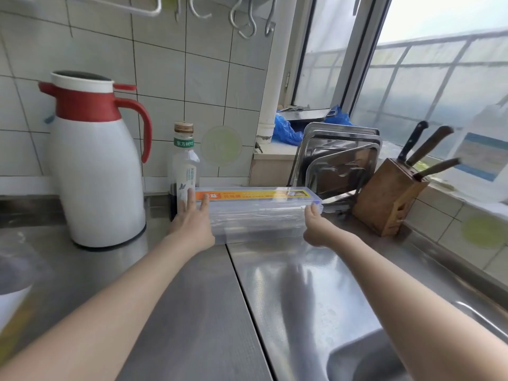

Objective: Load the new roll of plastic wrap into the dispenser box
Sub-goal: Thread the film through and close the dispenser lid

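Note:
A long clear plastic dispenser box [258, 215] lies on the steel counter against the back wall, lid down, with an orange and yellow label strip along its top. My left hand [193, 222] is at its left end, fingers spread and extended onto the box. My right hand [316, 224] is at its right end, with the thumb and fingers touching the blue end piece. Whether a roll sits inside cannot be told. No separate roll is visible.
A white and red thermos jug [96, 160] stands at the left, a bottle [184, 166] just behind my left hand. Steel trays [341, 158] lean behind the box. A wooden knife block [390, 196] stands to the right. A sink basin [371, 358] lies at the lower right.

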